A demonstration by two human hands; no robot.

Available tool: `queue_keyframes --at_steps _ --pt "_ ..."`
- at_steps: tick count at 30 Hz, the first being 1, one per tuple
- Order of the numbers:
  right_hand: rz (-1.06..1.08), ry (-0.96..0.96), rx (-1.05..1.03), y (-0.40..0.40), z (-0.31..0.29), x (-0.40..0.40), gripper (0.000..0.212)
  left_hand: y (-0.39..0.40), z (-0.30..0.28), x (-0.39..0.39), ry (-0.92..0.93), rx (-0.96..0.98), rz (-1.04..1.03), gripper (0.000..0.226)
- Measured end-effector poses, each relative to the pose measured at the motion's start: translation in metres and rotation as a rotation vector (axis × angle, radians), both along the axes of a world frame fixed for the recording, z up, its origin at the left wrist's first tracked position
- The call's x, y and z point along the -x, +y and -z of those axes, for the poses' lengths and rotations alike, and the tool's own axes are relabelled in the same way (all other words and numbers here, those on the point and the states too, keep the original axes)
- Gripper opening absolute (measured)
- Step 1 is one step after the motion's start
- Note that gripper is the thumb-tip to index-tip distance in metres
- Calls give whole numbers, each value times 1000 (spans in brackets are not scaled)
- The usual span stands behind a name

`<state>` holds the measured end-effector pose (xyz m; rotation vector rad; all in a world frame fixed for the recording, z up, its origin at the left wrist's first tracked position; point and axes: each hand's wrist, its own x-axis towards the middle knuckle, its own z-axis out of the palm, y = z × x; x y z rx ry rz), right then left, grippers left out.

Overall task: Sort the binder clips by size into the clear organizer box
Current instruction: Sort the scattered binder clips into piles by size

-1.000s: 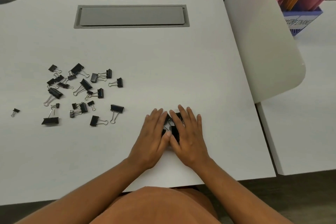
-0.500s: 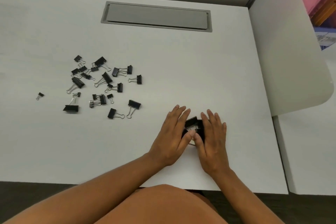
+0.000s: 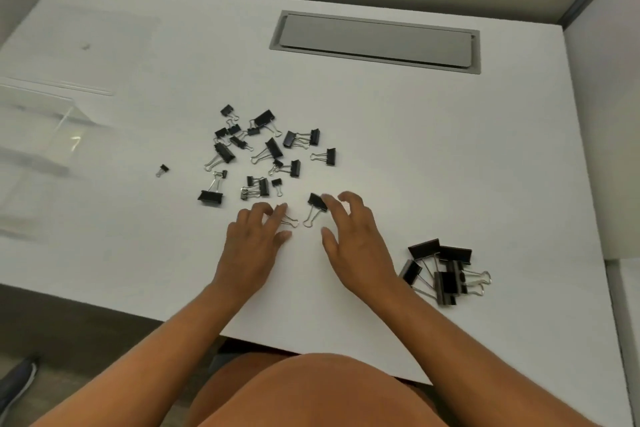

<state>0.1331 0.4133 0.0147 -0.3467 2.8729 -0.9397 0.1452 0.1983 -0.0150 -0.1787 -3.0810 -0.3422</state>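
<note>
Both hands were low over the white desk [image 3: 450, 149], at the near edge of the scattered pile of black binder clips [image 3: 263, 149]. The left hand [image 3: 252, 243] had its fingers bent down over a clip whose wire handles [image 3: 290, 220] stuck out just past the fingertips; whether it was already pinched or only touched could not be told, the body being hidden under the fingers. The right hand [image 3: 349, 239] was spread, fingers loosely curved and holding nothing, with a medium clip [image 3: 317, 202] lying just off the forefinger tip, touching or nearly so, its handles pointing back toward the gap between the hands. A set-aside group of large clips [image 3: 443, 270] lay beside the right wrist, well apart from the pile. One tiny clip [image 3: 162, 169] sat alone, far beyond the left fingers. The clear organizer box [image 3: 41, 135] stood farther out left again, well away from both hands, with no clips visible in it. Risks, as judged: sizes in the pile were close, so a medium could be misread as a small; tangled handles beyond the fingertips could drag a neighbour along; a clip held by its smooth body could slip; the box's transparent walls made compartment edges hard to read, inviting a drop into the wrong section.
</note>
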Motion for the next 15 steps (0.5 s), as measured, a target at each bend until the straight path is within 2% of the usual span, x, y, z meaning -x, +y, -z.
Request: queue_keyframes --at_steps 2,6,11,15 --pt "-33 -41 -84 -15 5 15 55 -13 2 2 22 -39 60 38" --pt "-79 -30 -203 -32 13 27 45 -42 7 4 30 -147 125 47" --pt "25 1 -164 -42 16 14 17 -69 5 8 47 -255 145 44" --pt "156 -20 -90 -59 13 9 23 -77 1 14 43 -310 89 32"
